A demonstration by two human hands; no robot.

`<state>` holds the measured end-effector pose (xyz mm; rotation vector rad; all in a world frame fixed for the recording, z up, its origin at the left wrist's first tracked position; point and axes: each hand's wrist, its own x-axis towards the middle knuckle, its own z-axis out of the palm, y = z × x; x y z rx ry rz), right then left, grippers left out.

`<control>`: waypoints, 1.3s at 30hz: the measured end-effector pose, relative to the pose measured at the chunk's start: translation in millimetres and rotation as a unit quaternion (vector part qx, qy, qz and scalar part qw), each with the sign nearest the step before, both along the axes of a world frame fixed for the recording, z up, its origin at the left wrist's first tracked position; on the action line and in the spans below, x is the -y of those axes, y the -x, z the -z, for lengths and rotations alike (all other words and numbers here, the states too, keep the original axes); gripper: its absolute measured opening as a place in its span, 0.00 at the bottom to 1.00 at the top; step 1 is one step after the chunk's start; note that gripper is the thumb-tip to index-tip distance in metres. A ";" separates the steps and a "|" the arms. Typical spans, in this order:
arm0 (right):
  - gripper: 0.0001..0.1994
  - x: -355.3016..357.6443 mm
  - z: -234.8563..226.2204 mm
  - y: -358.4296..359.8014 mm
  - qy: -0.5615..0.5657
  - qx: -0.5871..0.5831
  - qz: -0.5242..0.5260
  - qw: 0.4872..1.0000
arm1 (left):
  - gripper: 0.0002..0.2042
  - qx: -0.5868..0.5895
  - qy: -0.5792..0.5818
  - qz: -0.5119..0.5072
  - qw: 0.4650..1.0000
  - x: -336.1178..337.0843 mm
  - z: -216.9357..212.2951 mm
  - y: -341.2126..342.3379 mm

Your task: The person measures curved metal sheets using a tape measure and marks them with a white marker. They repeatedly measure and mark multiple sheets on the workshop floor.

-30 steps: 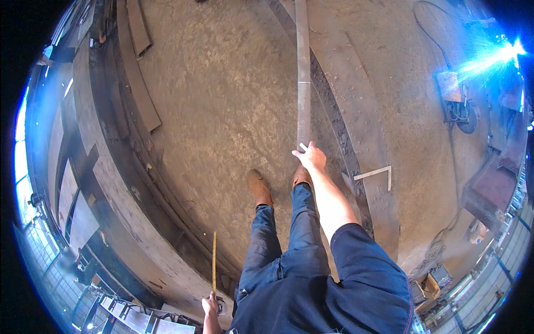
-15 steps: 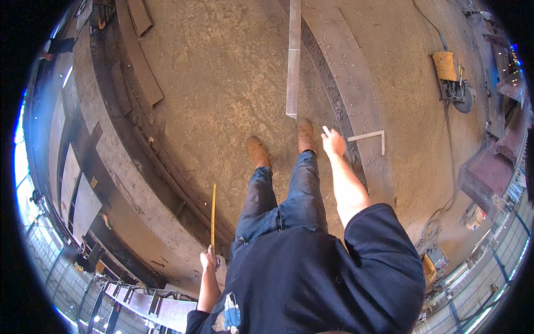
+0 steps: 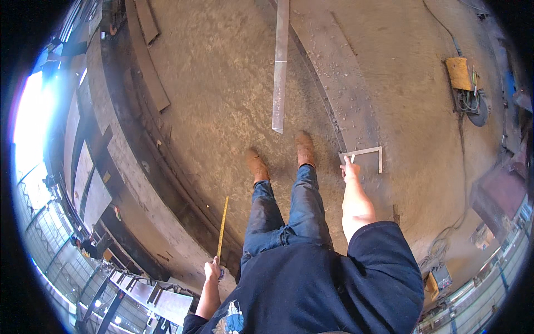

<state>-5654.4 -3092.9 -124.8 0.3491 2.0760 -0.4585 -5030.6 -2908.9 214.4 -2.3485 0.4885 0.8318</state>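
I stand on a rusty steel floor, looking down at my brown boots (image 3: 305,148). My left hand (image 3: 212,269) is shut on a tape measure, its yellow blade (image 3: 223,227) sticking stiffly forward. My right hand (image 3: 350,168) hangs at my side, over one end of a metal framing square (image 3: 369,151) that lies on the floor; whether it touches the square is unclear. A long flat steel strip (image 3: 280,72) lies ahead, its near end just in front of my right boot.
Curved steel plates and rails (image 3: 146,133) sweep along the left. A dark flat bar (image 3: 154,83) lies at upper left. A yellow machine with cables and a grinder (image 3: 466,83) sits at the right. Fencing and frames line the lower left edge.
My right hand left the near end of the steel strip and moved right to the framing square. The left hand with the tape measure came further into view.
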 end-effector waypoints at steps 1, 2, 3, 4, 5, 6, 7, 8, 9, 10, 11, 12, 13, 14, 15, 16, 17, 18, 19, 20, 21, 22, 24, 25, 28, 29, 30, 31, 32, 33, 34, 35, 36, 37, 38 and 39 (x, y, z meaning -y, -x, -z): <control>0.24 3.8 6.4 3.3 0.002 0.009 0.067 0.998 | 0.33 -0.023 -0.005 -0.014 1.000 -2.2 -7.0 7.2; 0.23 6.9 17.0 9.2 0.009 0.031 0.094 0.995 | 0.33 -0.049 -0.006 -0.031 0.998 0.0 -6.1 20.9; 0.22 11.7 21.7 15.2 0.014 0.051 0.118 0.992 | 0.33 -0.016 -0.011 -0.011 1.000 -0.6 -6.0 35.3; 0.21 18.0 26.5 20.5 0.019 0.072 0.141 0.987 | 0.33 -0.020 -0.011 -0.020 1.000 -1.1 -8.5 46.5; 0.19 29.3 27.9 17.2 0.046 0.051 0.193 0.979 | 0.33 -0.023 -0.010 -0.032 0.999 -5.2 -10.3 56.9; 0.17 36.0 33.2 19.5 0.045 0.051 0.218 0.974 | 0.33 -0.027 -0.008 -0.040 0.999 -6.4 -8.7 65.2; 0.16 28.0 42.0 -5.4 0.024 0.083 0.254 0.963 | 0.31 0.034 0.009 -0.085 0.996 -46.1 -33.1 33.1; 0.15 31.5 53.4 3.0 0.032 0.075 0.283 0.956 | 0.31 0.028 0.009 -0.103 0.994 -44.0 -18.3 38.9; 0.11 33.3 63.8 14.2 0.029 0.092 0.265 0.959 | 0.31 0.022 0.012 -0.122 0.992 -38.4 -11.7 49.1; 0.10 35.9 50.4 15.4 0.037 0.079 0.268 0.959 | 0.30 0.018 -0.007 -0.151 0.988 -43.2 -10.2 61.2; 0.11 39.3 43.2 14.0 0.074 0.072 0.264 0.959 | 0.30 0.002 0.000 -0.141 0.990 -45.9 -8.9 69.2; 0.11 41.0 34.2 8.5 0.108 0.069 0.260 0.957 | 0.29 -0.008 0.006 -0.131 0.991 -52.3 -12.9 74.3; 0.11 47.2 26.4 4.7 0.136 0.037 0.280 0.950 | 0.29 -0.020 0.013 -0.120 0.993 -57.8 -16.1 78.2; 0.10 47.0 17.7 5.0 0.168 0.032 0.262 0.950 | 0.28 -0.035 0.020 -0.107 0.993 -62.4 -20.1 81.8; 0.10 47.5 8.4 7.7 0.204 0.025 0.241 0.948 | 0.27 -0.050 0.074 -0.140 0.986 -64.4 -20.2 92.4; 0.10 46.6 -1.2 9.7 0.241 0.019 0.220 0.945 | 0.27 -0.065 0.097 -0.154 0.981 -66.5 -19.2 102.4; 0.09 45.9 -14.8 7.0 0.273 0.010 0.178 0.945 | 0.27 -0.076 0.120 -0.171 0.975 -76.9 -21.7 109.8; 0.09 46.8 -32.1 2.0 0.270 0.027 0.132 0.953 | 0.27 -0.083 0.146 -0.190 0.967 -94.2 -22.8 114.5; 0.09 43.7 -49.8 -3.0 0.266 0.043 0.086 0.959 | 0.27 -0.057 0.159 -0.248 0.954 -114.9 -23.3 122.5; 0.09 45.9 -67.8 -7.2 0.264 0.056 0.039 0.962 | 0.27 -0.060 0.173 -0.240 0.953 -132.9 -23.0 133.1; 0.09 49.4 -85.5 -12.8 0.286 0.062 -0.018 0.956 | 0.27 -0.094 0.217 -0.303 0.923 -148.3 -20.4 137.0; 0.08 49.9 -101.6 -20.9 0.285 0.060 -0.070 0.954 | 0.26 -0.126 0.257 -0.363 0.887 -165.5 -18.2 140.1; 0.08 55.4 -138.0 -30.3 0.295 0.071 -0.175 0.937 | 0.27 -0.142 0.315 -0.392 0.853 -183.9 -9.9 159.2; 0.08 52.2 -155.6 -40.9 0.292 0.095 -0.208 0.929 | 0.28 -0.127 0.324 -0.415 0.841 -210.3 -5.5 162.2; 0.06 53.4 -199.8 -67.0 0.310 0.098 -0.328 0.887 | 0.37 -0.102 0.328 -0.475 0.810 -246.3 4.8 197.2; 0.06 46.5 -207.0 -81.7 0.321 0.110 -0.357 0.870 | 0.39 -0.072 0.335 -0.468 0.815 -275.5 15.4 203.0; 0.06 32.8 -210.9 -100.7 0.324 0.129 -0.393 0.851 | 0.42 -0.035 0.335 -0.468 0.817 -317.8 30.8 217.5; 0.06 17.2 -212.5 -123.1 0.287 0.130 -0.457 0.832 | 0.45 -0.086 0.317 -0.544 0.772 -365.5 44.1 231.3; 0.06 14.7 -201.0 -124.1 0.286 0.056 -0.515 0.806 | 0.44 -0.059 0.340 -0.581 0.738 -374.2 68.6 254.0; 0.06 -0.6 -216.4 -148.7 0.283 0.068 -0.530 0.796 | 0.43 -0.004 0.361 -0.616 0.700 -387.0 71.8 268.9; 0.06 -16.9 -233.0 -168.8 0.279 0.080 -0.544 0.787 | 0.42 0.052 0.384 -0.644 0.659 -396.9 75.9 284.5; 0.06 -19.9 -216.6 -150.1 0.305 0.035 -0.554 0.774 | 0.41 0.054 0.398 -0.640 0.655 -393.9 85.1 283.9; 0.06 -39.4 -218.4 -167.1 0.317 0.049 -0.572 0.755 | 0.40 0.070 0.402 -0.639 0.652 -416.4 81.8 288.4; 0.06 -53.0 -220.6 -187.3 0.307 0.051 -0.596 0.740 | 0.38 0.078 0.400 -0.636 0.655 -431.8 81.0 295.2; 0.06 -69.2 -221.8 -207.1 0.296 0.052 -0.620 0.725 | 0.37 0.078 0.398 -0.630 0.662 -452.9 77.1 303.5; 0.05 -90.5 -225.3 -230.2 0.305 0.070 -0.640 0.701 | 0.36 0.083 0.395 -0.624 0.669 -477.4 71.7 311.5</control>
